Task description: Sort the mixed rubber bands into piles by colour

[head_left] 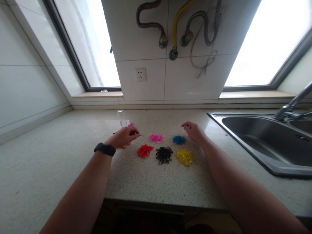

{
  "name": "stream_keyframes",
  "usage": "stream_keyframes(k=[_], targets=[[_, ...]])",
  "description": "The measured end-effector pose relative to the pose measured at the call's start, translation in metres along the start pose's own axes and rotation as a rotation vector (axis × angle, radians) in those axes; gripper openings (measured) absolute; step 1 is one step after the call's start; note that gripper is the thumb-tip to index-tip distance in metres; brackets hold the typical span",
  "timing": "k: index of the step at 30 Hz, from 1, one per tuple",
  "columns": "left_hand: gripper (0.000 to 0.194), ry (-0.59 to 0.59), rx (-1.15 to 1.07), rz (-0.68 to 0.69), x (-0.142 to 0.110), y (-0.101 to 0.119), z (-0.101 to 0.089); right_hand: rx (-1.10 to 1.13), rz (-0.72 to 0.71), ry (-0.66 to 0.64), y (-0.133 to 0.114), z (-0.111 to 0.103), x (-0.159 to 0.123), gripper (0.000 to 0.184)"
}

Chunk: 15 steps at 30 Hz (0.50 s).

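My left hand (128, 135), with a black band on its wrist, is closed in a pinch on a thin black rubber band (141, 135) that sticks out past the fingertips. Under and behind this hand lie a partly hidden mixed pile of small bands (125, 146) and a clear plastic container (124, 123). My right hand (193, 130) hovers by the blue rubber bands (179, 139), its fingers loosely bent and slightly apart, nothing visible in them. Between the hands are heaps of pink bands (156, 138), red bands (145, 151), black bands (164, 155) and yellow bands (185, 157).
The speckled stone counter (136, 185) ends at a front edge close to me. On the right a steel sink (243, 146) with a faucet (290, 109) is set into it. Behind, a tiled wall carries a socket (140, 74) and hanging hoses (175, 29), with windows either side.
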<state>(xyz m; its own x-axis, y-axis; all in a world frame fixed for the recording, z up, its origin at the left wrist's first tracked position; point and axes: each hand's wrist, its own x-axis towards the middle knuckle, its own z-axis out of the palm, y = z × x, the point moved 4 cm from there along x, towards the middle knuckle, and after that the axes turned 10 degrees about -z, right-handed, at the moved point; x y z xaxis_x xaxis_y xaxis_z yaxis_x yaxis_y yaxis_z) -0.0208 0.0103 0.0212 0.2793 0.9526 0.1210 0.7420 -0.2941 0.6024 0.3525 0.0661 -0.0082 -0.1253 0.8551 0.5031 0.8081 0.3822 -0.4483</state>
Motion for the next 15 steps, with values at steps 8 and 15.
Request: stream_keyframes(k=[8,15], targets=[[0.026,-0.038,-0.344,0.097,-0.013,0.058,0.028,-0.035,-0.007,-0.033,-0.011,-0.001,-0.001,0.029],[0.023,-0.01,-0.542,0.141,-0.023,0.08,0.035,-0.025,-0.023,-0.027,-0.013,0.0,-0.001,0.028]])
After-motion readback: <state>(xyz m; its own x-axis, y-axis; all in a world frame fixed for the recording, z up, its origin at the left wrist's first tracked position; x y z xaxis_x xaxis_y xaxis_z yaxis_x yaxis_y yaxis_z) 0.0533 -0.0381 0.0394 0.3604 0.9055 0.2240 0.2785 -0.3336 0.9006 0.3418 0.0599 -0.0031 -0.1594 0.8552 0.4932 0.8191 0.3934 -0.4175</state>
